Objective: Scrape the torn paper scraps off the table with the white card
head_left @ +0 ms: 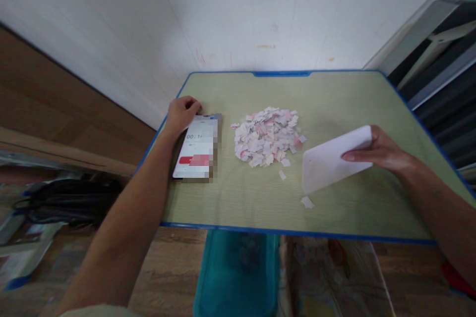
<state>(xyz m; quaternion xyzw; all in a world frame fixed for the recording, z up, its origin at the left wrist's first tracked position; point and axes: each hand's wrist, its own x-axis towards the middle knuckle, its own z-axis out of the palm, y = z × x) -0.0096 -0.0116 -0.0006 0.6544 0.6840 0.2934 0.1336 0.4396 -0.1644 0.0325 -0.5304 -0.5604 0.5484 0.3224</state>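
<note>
A heap of small torn paper scraps [266,136], white with some pink, lies on the middle of the table. My right hand [383,151] grips a flat white plastic scraper [330,161] with rounded corners, thumb on its near face. The scraper is tilted on the right of the heap, apart from it. My left hand [184,111] is at the table's left side with its fingers curled in; whether they hold anything is hidden. Just beside it, a phone [195,146] shows a running timer, its right part blurred out. Loose scraps [307,202] lie near the scraper's lower corner.
The pale table [238,203] has a blue rim and stands against a white panelled wall [238,25]. Below its front edge is a teal plastic bin [238,277]. A folded metal frame [435,44] leans at the right; a brown wooden panel [55,89] is at the left.
</note>
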